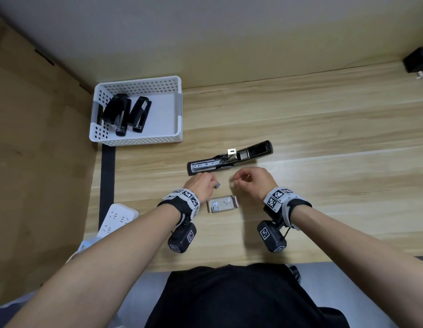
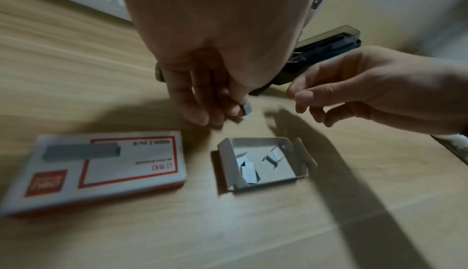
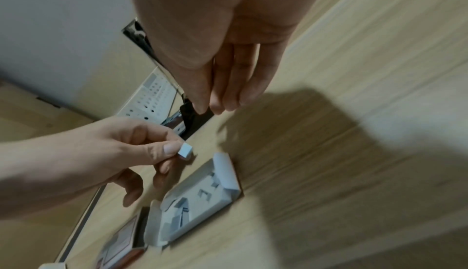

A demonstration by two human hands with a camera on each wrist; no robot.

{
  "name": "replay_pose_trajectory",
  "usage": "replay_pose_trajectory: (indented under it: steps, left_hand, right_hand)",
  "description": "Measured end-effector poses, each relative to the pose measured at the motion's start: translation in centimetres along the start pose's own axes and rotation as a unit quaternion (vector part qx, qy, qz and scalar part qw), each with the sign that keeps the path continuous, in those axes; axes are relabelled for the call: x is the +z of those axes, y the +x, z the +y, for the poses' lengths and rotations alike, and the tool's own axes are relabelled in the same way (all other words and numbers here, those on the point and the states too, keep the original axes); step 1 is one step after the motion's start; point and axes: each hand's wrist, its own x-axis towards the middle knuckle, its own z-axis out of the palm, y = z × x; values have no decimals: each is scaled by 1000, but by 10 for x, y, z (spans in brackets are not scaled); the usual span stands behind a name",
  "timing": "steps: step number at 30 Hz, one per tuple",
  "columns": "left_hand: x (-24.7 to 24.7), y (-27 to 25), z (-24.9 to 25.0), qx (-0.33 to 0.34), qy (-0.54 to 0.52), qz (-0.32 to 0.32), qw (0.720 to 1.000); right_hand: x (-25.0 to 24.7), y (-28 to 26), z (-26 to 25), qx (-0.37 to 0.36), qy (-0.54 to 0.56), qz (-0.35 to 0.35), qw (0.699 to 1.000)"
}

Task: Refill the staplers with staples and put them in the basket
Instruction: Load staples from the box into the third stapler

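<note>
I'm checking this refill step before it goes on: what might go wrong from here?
1. The left hand pinches only a short block of staples at its fingertips; it may slip or break apart.
2. The opened stapler lies flat with nothing holding it, so it may slide when staples go into its channel.
3. The open staple tray lies just below both hands with loose pieces in it; a wrist could knock it.

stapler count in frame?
3. Two closed staplers, one and another, lie side by side in the white basket. One open stapler lies on the desk beyond the hands. The black object at far right is unclear.
</note>
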Motion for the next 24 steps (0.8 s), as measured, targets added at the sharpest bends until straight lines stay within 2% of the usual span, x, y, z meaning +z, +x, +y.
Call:
replay_pose_trajectory:
  steps: [4,7,9,17,24]
  left_hand:
    - [7,5,-3,-72,-90,12,993]
    - [14,7,-6,-133,-220,12,966]
    - [16,7,-8,-147,-259,0,955]
    - [4,3,-13,-116,-279,-20,953]
    - [3,3,-14,-99,-258,-68,959]
  right_hand:
    - [15,5,-4,-12,-47,-23,999]
    - [25,6,-10,-39,-75,2,996]
    - [29,7,-13,-54,-73,25,996]
    - [31,9,-16,-65,-97,34,993]
    - [38,10,-10,-76,-85,-2,993]
